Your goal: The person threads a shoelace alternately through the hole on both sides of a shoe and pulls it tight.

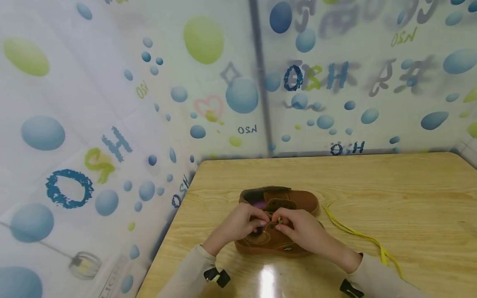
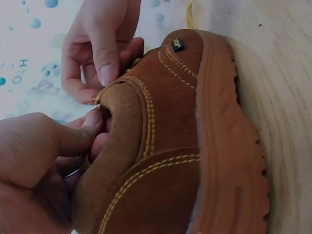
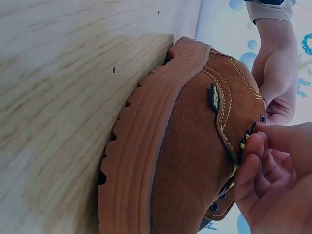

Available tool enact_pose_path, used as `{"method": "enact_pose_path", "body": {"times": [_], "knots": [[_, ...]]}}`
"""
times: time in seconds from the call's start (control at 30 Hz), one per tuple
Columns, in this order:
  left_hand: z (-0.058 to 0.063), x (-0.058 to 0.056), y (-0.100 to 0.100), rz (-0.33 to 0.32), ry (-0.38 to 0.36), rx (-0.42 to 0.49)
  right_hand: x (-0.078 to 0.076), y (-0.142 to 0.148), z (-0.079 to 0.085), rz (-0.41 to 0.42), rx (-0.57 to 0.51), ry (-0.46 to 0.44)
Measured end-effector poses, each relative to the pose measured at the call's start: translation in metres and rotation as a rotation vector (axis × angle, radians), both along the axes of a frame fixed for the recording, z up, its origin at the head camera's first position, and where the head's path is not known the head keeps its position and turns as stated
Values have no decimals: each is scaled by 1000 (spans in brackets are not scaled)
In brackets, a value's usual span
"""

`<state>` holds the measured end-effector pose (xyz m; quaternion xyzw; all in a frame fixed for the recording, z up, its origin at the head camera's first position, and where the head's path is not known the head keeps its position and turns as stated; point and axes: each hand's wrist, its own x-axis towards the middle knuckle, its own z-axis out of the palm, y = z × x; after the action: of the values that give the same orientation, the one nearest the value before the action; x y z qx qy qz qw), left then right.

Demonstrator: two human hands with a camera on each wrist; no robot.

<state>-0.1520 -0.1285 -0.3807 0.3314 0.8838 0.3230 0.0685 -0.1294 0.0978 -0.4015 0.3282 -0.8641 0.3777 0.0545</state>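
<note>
A brown suede shoe (image 1: pixel 277 244) with yellow stitching stands on the table, its toe to the right. At its collar (image 2: pixel 122 105) my left hand (image 1: pixel 244 223) has thumb and fingers curled over the edge, some fingertips inside the opening. My right hand (image 1: pixel 303 229) pinches a yellow shoelace (image 3: pixel 243 144) at the eyelets, close to the left fingertips. Its grip shows in the right wrist view, thumb against index finger. Behind this shoe is a second brown shoe (image 1: pixel 307 201), its flap raised and a purple patch showing inside. The hands partly cover the front shoe's lacing.
Another yellow shoelace (image 1: pixel 357 232) lies in a loose curve on the wooden table (image 1: pixel 410 186), right of the shoes. A patterned wall covering (image 1: pixel 223 140) with blue and green dots rises behind the table and along its left. Each wrist wears a black device (image 1: pixel 218 277).
</note>
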Motion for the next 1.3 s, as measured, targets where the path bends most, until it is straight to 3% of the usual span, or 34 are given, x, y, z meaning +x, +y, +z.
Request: {"method": "enact_pose_path", "body": {"times": [0.17, 0.5, 0.83, 1.07, 1.3], "knots": [[1, -3, -5, 12, -86, 66, 1, -2, 0, -9, -8, 10], [1, -4, 1, 2, -91, 26, 0, 0, -6, -10, -43, 12], [5, -6, 1, 29, -169, 51, -1, 0, -7, 7, -70, 12], [6, -4, 0, -9, -136, -6, -1, 0, -7, 15, -78, 3], [5, -7, -1, -7, -185, 59, -1, 1, -8, 23, -77, -6]]}}
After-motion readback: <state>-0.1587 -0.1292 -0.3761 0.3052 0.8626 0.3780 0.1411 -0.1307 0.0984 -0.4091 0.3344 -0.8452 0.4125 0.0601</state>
